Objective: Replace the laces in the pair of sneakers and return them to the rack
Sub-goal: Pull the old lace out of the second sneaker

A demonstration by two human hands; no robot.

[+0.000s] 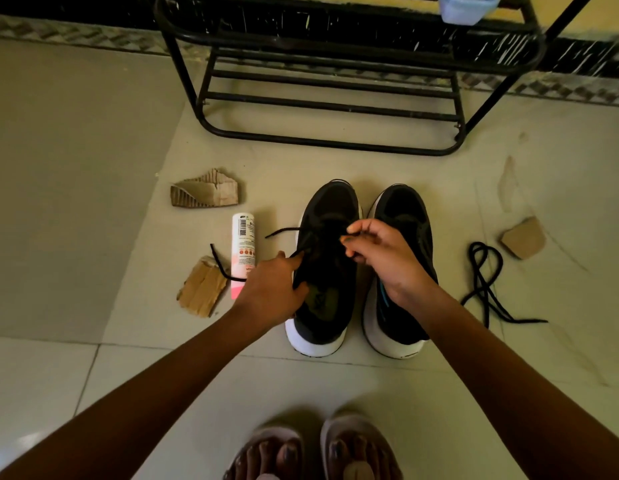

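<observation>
The left hand (270, 289) reaches in from the lower left of the frame. Its thumb and forefinger are pinched on a black lace (301, 251) at the left edge of the first sneaker (327, 306).

Left of that hand, the lace's free end trails across a white and pink spray bottle (243, 244) lying on the tiled floor (76, 202). The end finishes over a torn cardboard scrap (200, 292). A larger corrugated cardboard piece (204, 190) lies above them, towards the upper left. A second end of the lace sticks out to the left from the eyelets higher up.

The first sneaker is black with a white sole and stands at the centre of the frame, toe pointing up the picture. The right hand (381, 258) hovers over its tongue with curled fingers and bunched fingertips. The dark upper hides whether a lace lies between them.

Just beside it on the right stands the second sneaker (403, 213), partly covered by the right wrist. Further right, a spare lace (485, 282) lies in loose loops on the floor, near a small brown cardboard chip (523, 239).

The black metal rack (336, 143) stands across the top of the frame, well apart from the sneakers. A pale blue container (467, 6) sits at its upper right. The person's sandalled feet (315, 452) show at the bottom centre.
</observation>
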